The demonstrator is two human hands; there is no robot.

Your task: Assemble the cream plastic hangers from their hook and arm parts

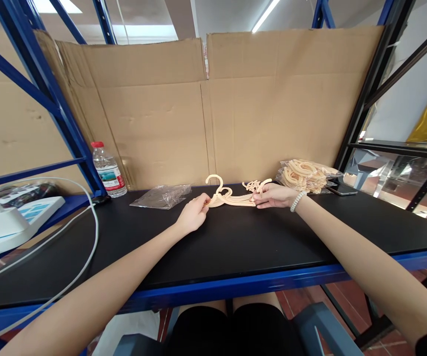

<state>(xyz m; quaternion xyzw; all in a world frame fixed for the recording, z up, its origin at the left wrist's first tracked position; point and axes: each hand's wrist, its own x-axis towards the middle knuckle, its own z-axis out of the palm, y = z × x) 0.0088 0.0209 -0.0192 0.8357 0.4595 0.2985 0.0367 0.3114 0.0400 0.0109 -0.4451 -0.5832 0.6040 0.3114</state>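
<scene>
Several cream-coloured clothes hangers lie together on the black tabletop, with their hooks pointing in different directions. My left hand is closed on the left end of a hanger whose hook stands up toward the back. At the right side, my right hand pinches the ends of hangers between thumb and fingers; one curved tip shows above it. Just behind the right hand is a small cluster of cream plastic pieces, partly hidden. How many hangers each hand holds is hard to make out.
A clear plastic bag lies left of my hands, near a water bottle. Bagged hangers and a phone are at the right. Cardboard walls the back. A white cable loops over the table's left side.
</scene>
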